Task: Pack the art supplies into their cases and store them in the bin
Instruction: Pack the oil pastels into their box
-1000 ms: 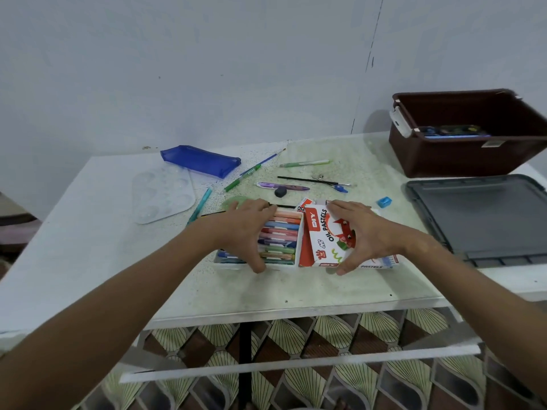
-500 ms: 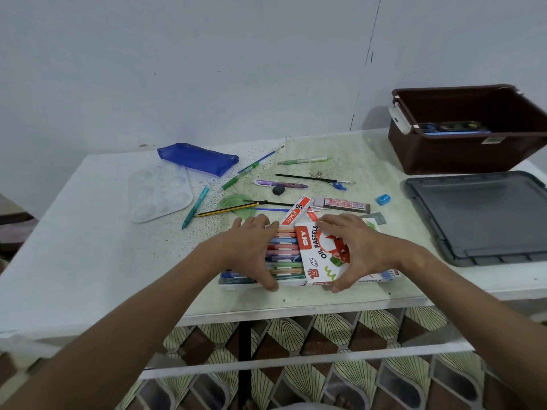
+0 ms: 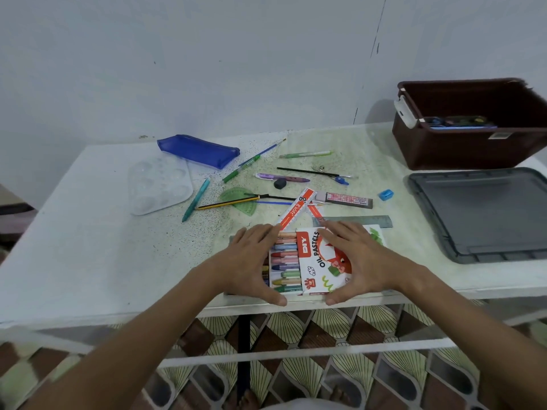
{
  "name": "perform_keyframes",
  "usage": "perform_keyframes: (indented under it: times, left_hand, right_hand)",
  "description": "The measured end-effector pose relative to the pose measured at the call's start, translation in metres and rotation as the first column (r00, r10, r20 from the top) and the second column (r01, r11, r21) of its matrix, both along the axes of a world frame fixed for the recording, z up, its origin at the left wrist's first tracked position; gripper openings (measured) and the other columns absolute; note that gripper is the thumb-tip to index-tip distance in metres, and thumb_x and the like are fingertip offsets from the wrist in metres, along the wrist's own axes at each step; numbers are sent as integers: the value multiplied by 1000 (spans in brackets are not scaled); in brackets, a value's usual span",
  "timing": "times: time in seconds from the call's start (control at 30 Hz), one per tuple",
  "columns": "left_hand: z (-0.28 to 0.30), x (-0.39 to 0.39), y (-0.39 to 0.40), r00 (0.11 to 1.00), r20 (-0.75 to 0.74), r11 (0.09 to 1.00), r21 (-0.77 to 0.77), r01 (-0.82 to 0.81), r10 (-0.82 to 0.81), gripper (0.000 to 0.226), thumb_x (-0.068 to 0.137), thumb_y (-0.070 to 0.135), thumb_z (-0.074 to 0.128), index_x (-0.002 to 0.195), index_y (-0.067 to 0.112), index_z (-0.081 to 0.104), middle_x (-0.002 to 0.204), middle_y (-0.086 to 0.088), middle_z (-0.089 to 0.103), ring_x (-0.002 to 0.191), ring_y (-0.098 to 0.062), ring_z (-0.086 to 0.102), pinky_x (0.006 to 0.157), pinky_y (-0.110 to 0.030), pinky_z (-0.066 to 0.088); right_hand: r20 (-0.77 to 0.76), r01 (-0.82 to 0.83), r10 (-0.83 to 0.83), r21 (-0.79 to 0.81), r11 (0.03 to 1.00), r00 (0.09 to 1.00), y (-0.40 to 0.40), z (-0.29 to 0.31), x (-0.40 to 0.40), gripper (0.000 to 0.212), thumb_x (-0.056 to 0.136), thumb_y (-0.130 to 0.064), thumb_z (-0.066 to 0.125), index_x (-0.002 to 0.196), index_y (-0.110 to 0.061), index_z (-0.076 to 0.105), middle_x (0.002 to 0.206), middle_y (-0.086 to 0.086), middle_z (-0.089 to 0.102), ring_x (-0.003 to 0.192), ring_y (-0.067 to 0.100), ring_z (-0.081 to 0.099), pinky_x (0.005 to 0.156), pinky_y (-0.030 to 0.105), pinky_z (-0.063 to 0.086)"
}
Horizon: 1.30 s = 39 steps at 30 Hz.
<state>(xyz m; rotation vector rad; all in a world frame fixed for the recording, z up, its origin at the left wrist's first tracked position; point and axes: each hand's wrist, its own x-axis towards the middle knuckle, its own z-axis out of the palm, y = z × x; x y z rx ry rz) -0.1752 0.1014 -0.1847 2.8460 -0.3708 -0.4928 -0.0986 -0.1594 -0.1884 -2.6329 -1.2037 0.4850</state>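
Head: pastel box (image 3: 321,258) nearer table edge.

Two bare forearms run up from the bottom corners, no sleeve showing on either. The left hand (image 3: 250,263) and right hand (image 3: 359,260) wear no rings, bands, watch or gloves. Fingernails are short and unpainted. Below the hands, bare toes (image 3: 251,400) show at the bottom edge.
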Motion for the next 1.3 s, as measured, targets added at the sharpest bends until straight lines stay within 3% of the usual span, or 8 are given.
perform_keyframes:
  times: [0.3,0.47,0.67,0.73,0.83,0.93,1.03,1.3]
  left_hand:
    - [-3,-10,11,992,11,981,-148,-125,128,131,56,77,71,149,38,-13,158,3,12,146,-17,7,119,-45,-5]
    - [-2,-4,-16,995,38,987,-139,-85,91,131,56,78,69,151,29,-7,156,0,20,143,-18,14,119,-45,-3]
    - [-2,-2,-20,994,17,978,-179,-106,110,139,52,80,71,149,33,-17,159,3,4,146,-14,0,116,-39,-12]
    - [-2,-9,-7,986,-2,979,-121,-163,164,141,49,82,70,148,34,-18,158,3,-2,146,-20,-3,117,-45,-4]
    - [-1,-24,5,940,-24,939,-52,-341,340,144,46,81,72,150,30,-14,153,0,11,141,-25,14,115,-47,18]
    - [3,-31,-2,905,-118,862,-276,-425,408,130,56,52,87,152,24,3,118,19,46,108,2,47,94,-13,38]
    - [4,-24,-9,908,-133,834,-362,-417,396,133,57,42,90,153,27,0,88,24,47,82,2,49,83,-15,39]
    - [1,-10,-32,969,-123,859,-449,-247,215,132,57,50,88,150,38,-6,104,14,52,95,-3,53,81,-20,46]
  right_hand:
    - [66,68,-69,7,998,995,-9,-7,-1,128,51,-93,53,152,-26,14,157,-7,10,144,16,1,116,37,-1]
    - [79,46,-47,9,999,996,-3,-9,-3,126,50,-93,53,152,-27,17,156,-8,12,142,17,6,114,33,2]
    - [75,33,-33,6,999,997,-4,-5,-1,127,51,-91,58,152,-29,12,158,-11,3,142,14,-1,112,30,-3]
    - [49,17,-17,3,1000,999,-5,-1,-2,128,52,-89,60,152,-30,7,154,-19,-4,142,9,-9,110,30,-11]
    - [46,20,-20,3,1000,999,-6,-1,-3,127,52,-89,58,152,-31,6,156,-15,-5,143,9,-12,110,32,-15]
    - [68,40,-41,8,999,997,-6,-6,-3,124,53,-90,56,152,-31,9,158,-9,2,144,14,-6,110,30,-13]
    - [72,54,-55,10,998,996,-4,-8,0,125,52,-92,53,152,-31,11,158,-7,5,144,16,-2,111,31,-11]
    - [131,70,-71,16,997,989,1,-12,2,126,50,-96,46,152,-28,15,157,-4,10,143,16,2,115,35,-6]
